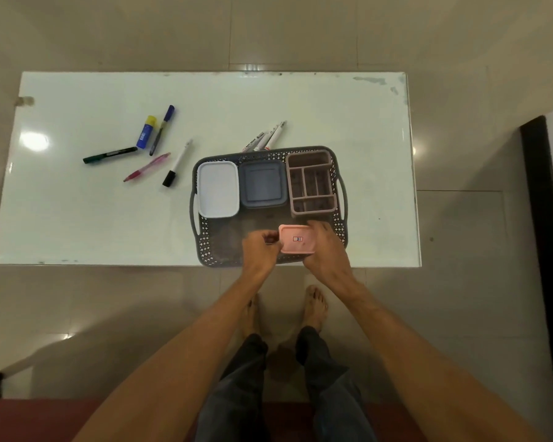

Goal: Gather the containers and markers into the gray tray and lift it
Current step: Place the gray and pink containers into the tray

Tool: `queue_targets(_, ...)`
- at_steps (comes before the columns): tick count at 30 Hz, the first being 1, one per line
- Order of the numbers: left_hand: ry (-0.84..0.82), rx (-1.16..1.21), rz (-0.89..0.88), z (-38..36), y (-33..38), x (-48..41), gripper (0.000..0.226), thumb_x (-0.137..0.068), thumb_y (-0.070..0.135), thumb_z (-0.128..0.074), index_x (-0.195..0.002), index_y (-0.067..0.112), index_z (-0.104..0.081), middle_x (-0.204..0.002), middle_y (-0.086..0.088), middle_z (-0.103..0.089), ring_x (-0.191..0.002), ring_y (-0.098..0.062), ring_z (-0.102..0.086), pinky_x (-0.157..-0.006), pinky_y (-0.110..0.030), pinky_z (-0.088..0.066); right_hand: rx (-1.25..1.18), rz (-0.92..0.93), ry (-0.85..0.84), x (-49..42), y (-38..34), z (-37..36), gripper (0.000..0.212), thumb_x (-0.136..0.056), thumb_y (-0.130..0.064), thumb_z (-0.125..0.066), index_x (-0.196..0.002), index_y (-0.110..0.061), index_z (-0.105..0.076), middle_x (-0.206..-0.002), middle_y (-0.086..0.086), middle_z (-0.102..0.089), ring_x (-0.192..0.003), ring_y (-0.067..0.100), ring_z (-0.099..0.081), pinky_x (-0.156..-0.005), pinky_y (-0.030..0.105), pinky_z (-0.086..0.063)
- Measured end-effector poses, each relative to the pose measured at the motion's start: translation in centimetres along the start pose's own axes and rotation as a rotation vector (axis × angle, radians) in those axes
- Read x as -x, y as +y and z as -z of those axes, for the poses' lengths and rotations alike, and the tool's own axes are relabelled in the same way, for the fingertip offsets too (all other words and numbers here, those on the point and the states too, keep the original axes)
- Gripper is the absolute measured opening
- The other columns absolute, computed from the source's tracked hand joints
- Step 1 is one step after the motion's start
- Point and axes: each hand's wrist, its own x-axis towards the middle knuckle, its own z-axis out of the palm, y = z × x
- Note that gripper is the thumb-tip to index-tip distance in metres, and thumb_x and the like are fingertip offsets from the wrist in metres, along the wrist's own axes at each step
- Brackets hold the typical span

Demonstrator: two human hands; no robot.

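The gray perforated tray (205,237) sits at the table's near edge. Inside it, along the far side, are a white lidded container (218,189), a gray lidded container (262,184) and a pink divided organizer (312,183). A small pink container (296,239) is over the tray's near part, held between both hands. My right hand (324,250) wraps its right side, and my left hand (261,250) pinches its left edge. Loose on the table to the left lie a green marker (110,155), a blue marker (162,130), a pink pen (147,167), a black-capped white marker (177,164) and a blue-and-yellow glue stick (146,131).
Three white markers (265,138) lie bunched just behind the tray's far rim. The white glossy table (77,212) ends close to my body; my bare feet stand on the tiled floor below. A dark vertical edge runs along the right.
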Motion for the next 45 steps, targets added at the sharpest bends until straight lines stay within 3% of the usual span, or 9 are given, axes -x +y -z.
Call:
queue_targets(6,-0.074,-0.028,0.109,-2.0,0.8,-1.5,0.028,-0.087,-0.006,-0.067,-0.114,-0.002,-0.073,-0.111,-0.018,-0.075,-0.1,-0.03,-0.073,-0.091,-0.045,-0.06,-0.156,-0.071,-0.106,-0.3,1.0,0.5,0.081,-0.072,-0.013,-0.083,-0.139,-0.013,-0.04,-0.135,0.009,-0.05,-0.119,0.025,-0.058,-0.1,0.041,-0.055)
queue_targets(9,-0.089,0.016,0.151,-2.6,1.1,-1.9,0.028,-0.087,-0.009,-0.063,-0.112,-0.002,-0.074,-0.108,-0.019,-0.075,-0.099,-0.033,-0.072,-0.089,-0.047,-0.06,-0.219,-0.057,-0.126,-0.7,1.1,0.8,0.083,-0.077,-0.013,-0.08,-0.146,-0.015,-0.034,-0.14,0.008,-0.047,-0.121,0.023,-0.057,-0.1,0.032,-0.052)
queue_targets(13,-0.092,0.052,0.143,-3.3,1.3,-1.7,0.022,-0.091,-0.004,-0.063,-0.111,0.002,-0.072,-0.107,-0.014,-0.076,-0.095,-0.027,-0.073,-0.084,-0.042,-0.062,-0.283,-0.107,-0.083,-1.1,1.2,1.2,0.074,-0.086,-0.019,-0.074,-0.148,-0.018,-0.035,-0.145,0.006,-0.042,-0.123,0.019,-0.053,-0.094,0.022,-0.045)
queue_targets(19,-0.111,0.107,0.133,-3.8,1.5,-1.3,0.025,-0.091,-0.004,-0.064,-0.114,0.003,-0.071,-0.108,-0.014,-0.075,-0.098,-0.027,-0.073,-0.089,-0.046,-0.061,-0.179,-0.122,-0.015,-1.2,1.0,1.3,0.057,-0.089,-0.004,-0.064,-0.142,-0.011,-0.044,-0.143,0.01,-0.047,-0.127,0.025,-0.053,-0.109,0.037,-0.048)
queue_targets(24,-0.15,0.077,0.118,-3.1,1.4,-1.3,0.028,-0.091,-0.004,-0.062,-0.118,0.004,-0.069,-0.111,-0.013,-0.075,-0.103,-0.027,-0.071,-0.095,-0.045,-0.058,-0.108,-0.139,0.069,-1.3,0.4,1.5,0.04,-0.091,-0.006,-0.06,-0.131,-0.005,-0.057,-0.137,0.014,-0.057,-0.115,0.028,-0.062,-0.1,0.036,-0.055)
queue_targets(34,-0.017,0.081,0.1,1.2,2.2,-0.5,0.036,-0.092,-0.002,-0.061,-0.128,0.002,-0.065,-0.112,-0.014,-0.073,-0.105,-0.025,-0.07,-0.098,-0.043,-0.057,-0.04,-0.156,0.236,-0.4,-1.6,4.0,0.029,-0.092,-0.01,-0.063,-0.12,-0.01,-0.066,-0.122,0.007,-0.062,-0.108,0.024,-0.064,-0.087,0.032,-0.059)
queue_targets(40,0.079,0.14,0.004,5.6,4.9,0.2,0.029,-0.093,0.004,-0.064,-0.122,0.005,-0.069,-0.11,-0.014,-0.074,-0.105,-0.027,-0.07,-0.101,-0.046,-0.055,-0.124,0.017,0.248,-2.5,-6.4,6.4,0.026,-0.091,-0.009,-0.064,-0.116,-0.015,-0.069,-0.121,0.002,-0.064,-0.102,0.021,-0.065,-0.084,0.033,-0.058)
queue_targets(45,0.173,0.13,-0.083,8.8,6.8,-1.3,0.027,-0.092,0.008,-0.066,-0.119,0.009,-0.072,-0.111,-0.01,-0.075,-0.102,-0.024,-0.072,-0.096,-0.041,-0.058,-0.186,0.129,0.206,-6.9,-10.5,7.3,0.027,-0.09,-0.004,-0.061,-0.112,-0.013,-0.072,-0.113,0.003,-0.07,-0.099,0.02,-0.067,-0.086,0.035,-0.055)
